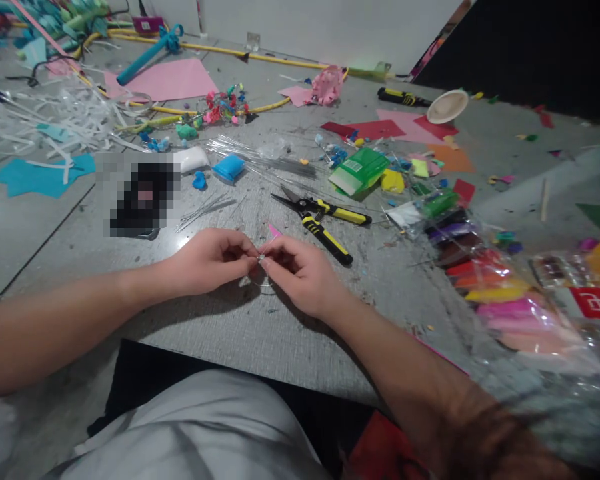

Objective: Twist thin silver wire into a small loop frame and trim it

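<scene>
My left hand (219, 262) and my right hand (300, 272) meet fingertip to fingertip above the grey tabletop. Both are pinched closed on a thin metal wire (266, 285), which bends in a loop below the fingers. Much of the wire is hidden behind the fingertips. A small pink pointed piece (274, 231) shows just behind my right fingers; whether I hold it I cannot tell. Black-and-yellow pliers (325, 223) lie with handles spread, just beyond my right hand. Several loose wires (205, 210) rest beyond my left hand.
Farther back lie a bundle of straight wires (265, 157), a blue clay packet (229, 169) and a green packet (359, 171). Coloured clay packs (515, 307) spread along the right. White paper strips (75, 120) pile up at left, near a blurred-out dark object (143, 197).
</scene>
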`<action>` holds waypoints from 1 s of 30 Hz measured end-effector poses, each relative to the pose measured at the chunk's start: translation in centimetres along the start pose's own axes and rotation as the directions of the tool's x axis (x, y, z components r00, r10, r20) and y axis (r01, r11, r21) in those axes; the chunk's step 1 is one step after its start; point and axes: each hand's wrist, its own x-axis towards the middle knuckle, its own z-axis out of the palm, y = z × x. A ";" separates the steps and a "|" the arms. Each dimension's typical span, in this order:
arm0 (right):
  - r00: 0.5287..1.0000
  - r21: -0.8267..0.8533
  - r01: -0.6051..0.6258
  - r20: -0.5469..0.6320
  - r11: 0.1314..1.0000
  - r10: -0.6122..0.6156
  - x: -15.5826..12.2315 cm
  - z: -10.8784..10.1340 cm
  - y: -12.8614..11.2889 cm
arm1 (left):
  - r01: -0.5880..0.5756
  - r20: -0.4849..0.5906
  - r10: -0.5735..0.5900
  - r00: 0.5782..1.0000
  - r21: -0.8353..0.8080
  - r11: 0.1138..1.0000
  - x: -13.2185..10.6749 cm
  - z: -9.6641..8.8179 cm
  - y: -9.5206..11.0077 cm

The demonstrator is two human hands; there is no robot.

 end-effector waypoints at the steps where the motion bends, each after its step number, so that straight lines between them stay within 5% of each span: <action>1: 1.000 -0.006 0.002 0.004 1.000 -0.002 0.0 0.0 -0.1 | 0.001 -0.006 -0.001 1.000 0.015 1.000 0.0 0.0 0.1; 7: 0.993 -0.191 0.121 0.020 0.974 -0.120 -0.1 -0.3 -0.6 | 0.034 -0.018 -0.033 0.999 0.057 0.998 0.0 -0.2 0.4; 13: 0.932 -0.493 0.356 0.122 0.794 -0.342 -0.3 -0.7 -0.7 | 0.073 0.016 -0.073 0.997 -0.046 0.996 0.1 -0.4 0.5; 16: 0.908 -0.605 0.411 0.200 0.682 -0.369 -0.6 -0.9 -0.9 | 0.073 0.024 -0.072 0.997 -0.073 0.995 0.1 -0.3 0.4; 18: 0.908 -0.598 0.409 0.195 0.689 -0.370 -0.7 -0.9 -1.1 | 0.051 0.022 -0.050 0.999 -0.085 0.995 0.1 -0.3 0.3; 21: 0.951 -0.395 0.300 0.052 0.868 -0.305 -0.8 -0.5 -1.5 | -0.005 0.014 0.007 1.000 -0.081 0.997 0.1 -0.3 0.2; 24: 0.996 -0.021 0.049 -0.070 0.999 -0.050 -0.6 0.1 -1.7 | -0.044 0.004 0.044 0.999 -0.052 0.998 0.0 -0.4 0.2; 27: 0.972 0.292 -0.195 -0.067 0.936 0.223 -0.4 0.5 -1.8 | -0.073 -0.055 0.077 0.995 0.076 0.994 0.0 -0.4 0.2; 30: 0.926 0.424 -0.358 0.046 0.832 0.375 -0.3 0.4 -1.8 | -0.120 -0.092 0.152 0.984 0.288 0.950 -0.1 -0.4 0.1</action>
